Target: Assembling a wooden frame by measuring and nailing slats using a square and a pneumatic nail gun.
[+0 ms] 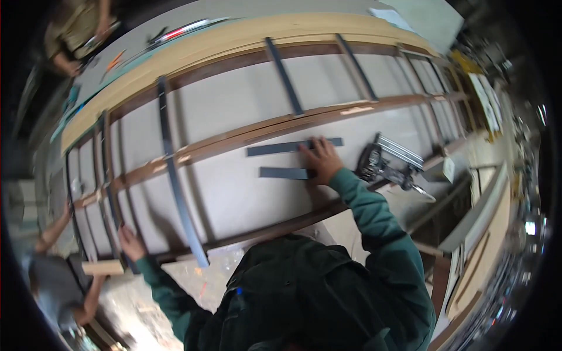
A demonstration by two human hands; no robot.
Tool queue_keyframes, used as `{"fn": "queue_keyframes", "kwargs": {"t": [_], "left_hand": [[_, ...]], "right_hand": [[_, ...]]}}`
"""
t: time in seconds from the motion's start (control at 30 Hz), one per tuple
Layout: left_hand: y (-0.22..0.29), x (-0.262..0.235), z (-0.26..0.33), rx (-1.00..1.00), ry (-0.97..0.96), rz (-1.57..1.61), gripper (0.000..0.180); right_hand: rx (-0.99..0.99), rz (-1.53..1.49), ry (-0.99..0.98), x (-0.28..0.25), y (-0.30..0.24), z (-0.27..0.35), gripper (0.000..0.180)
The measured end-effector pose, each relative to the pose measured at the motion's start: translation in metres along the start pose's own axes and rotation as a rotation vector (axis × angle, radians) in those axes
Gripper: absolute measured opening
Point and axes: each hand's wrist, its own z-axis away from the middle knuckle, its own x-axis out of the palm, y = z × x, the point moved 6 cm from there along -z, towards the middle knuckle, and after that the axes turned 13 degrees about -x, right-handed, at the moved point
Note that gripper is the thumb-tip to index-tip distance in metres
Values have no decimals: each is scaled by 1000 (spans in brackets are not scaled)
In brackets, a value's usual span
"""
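We see two dark strips lying one above the other on the pale panel [246, 202], near the middle of the view. The upper strip [272, 149] shows both ends, but our right hand [324, 161] covers part of its length. The lower strip [284, 173] runs in under the same hand, so its three o'clock end is hidden. The fingers are spread, resting over the strips; blur softens their tips.

At three o'clock from the strips lies a nail gun [372, 161], its nose hard to make out. Just above the strips runs the brown rail [234, 138], crossed by dark slats. Our left hand [132, 244], at eight o'clock, is beside one slat [110, 175]; we cannot tell whether its fingers pinch it.

Farther out at eight o'clock, a co-worker [55, 286], blurred and cut off by the dark rim, has a hand near a wood block [102, 268]. At ten o'clock another person [79, 29] is cropped by the upper edge.
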Motion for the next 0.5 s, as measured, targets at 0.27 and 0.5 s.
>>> {"fn": "queue_keyframes", "kwargs": {"t": [0.27, 0.5], "left_hand": [[210, 52, 146, -14, -636, 199, 44], [221, 118, 212, 97, -1016, 37, 42]], "right_hand": [[-48, -187, -30, -4, -15, -21, 69], [-22, -446, 191, -100, 39, 84, 66]]}}
